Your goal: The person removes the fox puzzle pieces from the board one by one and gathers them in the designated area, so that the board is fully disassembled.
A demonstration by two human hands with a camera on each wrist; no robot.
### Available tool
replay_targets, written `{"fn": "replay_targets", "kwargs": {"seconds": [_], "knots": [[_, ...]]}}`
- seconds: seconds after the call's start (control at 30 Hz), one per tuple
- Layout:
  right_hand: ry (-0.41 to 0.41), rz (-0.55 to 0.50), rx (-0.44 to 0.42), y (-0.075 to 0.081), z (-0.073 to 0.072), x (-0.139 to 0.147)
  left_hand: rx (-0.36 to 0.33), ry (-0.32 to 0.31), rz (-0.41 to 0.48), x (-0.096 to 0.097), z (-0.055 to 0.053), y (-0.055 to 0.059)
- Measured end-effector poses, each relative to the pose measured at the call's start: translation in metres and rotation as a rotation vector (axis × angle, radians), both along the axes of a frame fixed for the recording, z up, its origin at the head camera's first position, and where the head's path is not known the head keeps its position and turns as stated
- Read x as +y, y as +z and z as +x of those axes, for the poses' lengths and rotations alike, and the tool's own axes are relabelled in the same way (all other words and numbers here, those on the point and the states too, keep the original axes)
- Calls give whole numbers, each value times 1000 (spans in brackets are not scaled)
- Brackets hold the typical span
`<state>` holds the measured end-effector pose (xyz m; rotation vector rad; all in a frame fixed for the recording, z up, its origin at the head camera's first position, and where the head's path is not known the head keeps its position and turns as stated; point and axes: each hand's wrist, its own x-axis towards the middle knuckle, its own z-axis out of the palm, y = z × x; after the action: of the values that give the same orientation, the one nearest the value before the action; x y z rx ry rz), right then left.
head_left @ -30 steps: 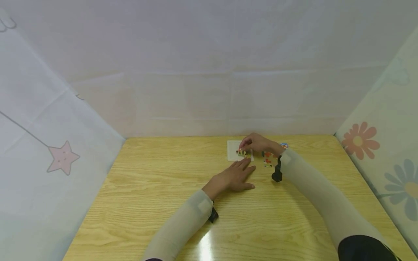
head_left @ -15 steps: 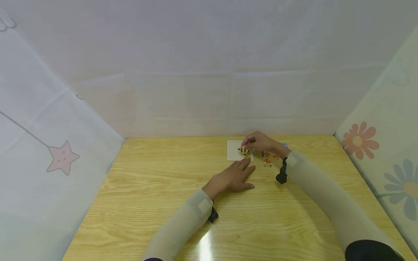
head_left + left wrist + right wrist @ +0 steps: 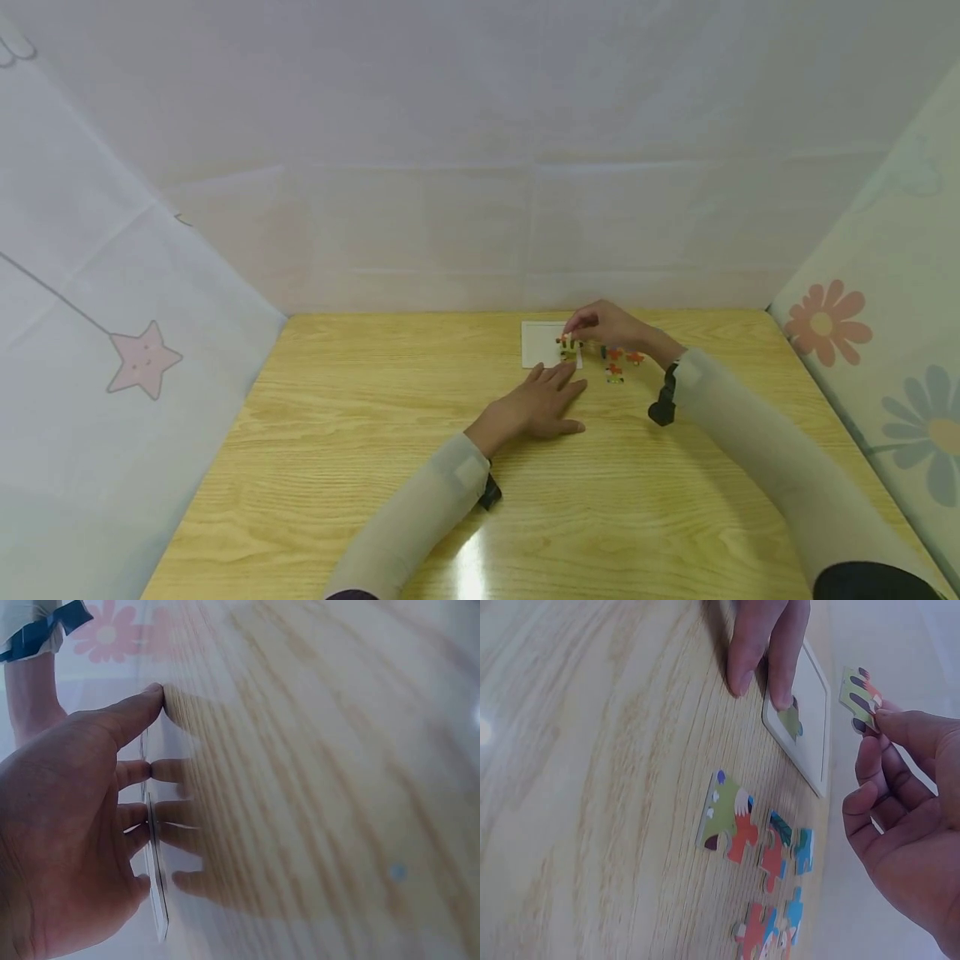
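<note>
My right hand (image 3: 611, 325) pinches a jigsaw puzzle piece (image 3: 862, 696) between thumb and fingers; it is green with dark stripes and a bit of orange. The piece is raised over the right side of a white square puzzle tray (image 3: 534, 347). My left hand (image 3: 536, 410) lies with fingers spread on the table, its fingertips at the tray's near edge. In the right wrist view, one left fingertip rests on a green puzzle piece (image 3: 793, 724) in the tray's corner, partly hiding it.
Several loose puzzle pieces lie right of the tray, among them a green-and-orange piece (image 3: 727, 814) and an orange one with a dark leaf (image 3: 775, 851). The wooden table (image 3: 360, 417) meets a pale cloth backdrop (image 3: 420, 225) behind the tray.
My right hand has shifted to the right with the pinched puzzle piece, from the middle of the tray toward its right side. The left hand has stayed in place.
</note>
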<state>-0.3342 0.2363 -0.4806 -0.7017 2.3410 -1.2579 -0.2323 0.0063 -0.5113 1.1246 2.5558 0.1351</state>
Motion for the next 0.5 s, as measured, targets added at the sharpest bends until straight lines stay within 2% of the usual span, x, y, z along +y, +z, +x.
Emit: {"fn": "replay_targets", "kwargs": {"seconds": [0.03,0.1,0.13,0.2,0.23,0.27,0.33,0.5], "knots": [[-5,1,-3,1,1,1,7,0,-5,0,0,0],[-10,10,6,2,3,5,-3,8,22,1,-5,-12],[-11,14,9,2,5,7,-8,10,12,1,-2,-5],[-9,23,14,4,7,10,0,10,23,0,-2,-6],[-8,25,16,4,8,12,17,6,4,1,0,0],[-8,35,24,5,9,14,21,7,3,1,1,0],[-4,47,30,6,11,18,51,1,-27,1,7,13],[1,53,12,5,15,29,62,1,-28,1,9,12]]}}
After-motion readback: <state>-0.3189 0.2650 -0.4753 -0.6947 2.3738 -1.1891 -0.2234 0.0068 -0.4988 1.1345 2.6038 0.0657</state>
